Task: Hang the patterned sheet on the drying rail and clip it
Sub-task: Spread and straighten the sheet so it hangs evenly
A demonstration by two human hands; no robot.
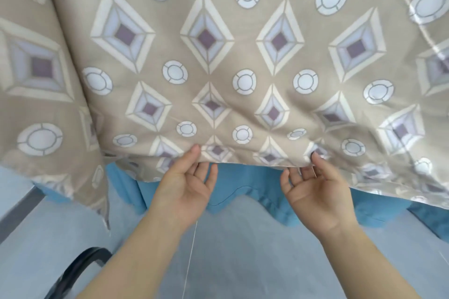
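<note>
- The patterned sheet (243, 43) is hanging down in front of the person and filling most of the head view. It is tan cloth printed with cream and lilac diamonds and pale ringed circles.
- Its lower hem is running across the middle of the view, just above both wrists. A deep fold is falling down its left side.
- The left grip (187, 187) is pinching the hem. The thumb is lying on the printed face of the cloth, and the forefinger is going out of sight behind the edge. The other fingers are hanging loosely curled below the hem, palm up.
- The right grip (315, 192) is pinching the same hem further along. The thumb is pressing on the front of the cloth, and the fingers are curling up beneath the edge.
- The two grips are apart from each other, with a short stretch of hem sagging slightly between them.
- A blue cloth (243, 177) is showing under the hem, behind the sheet, with its wavy lower edge reaching toward the floor (243, 238).
- A thin pale thread (192, 250) is dangling down past the left wrist.
- A black curved object (80, 264) is sitting at the lower left corner. What it is cannot be told.
</note>
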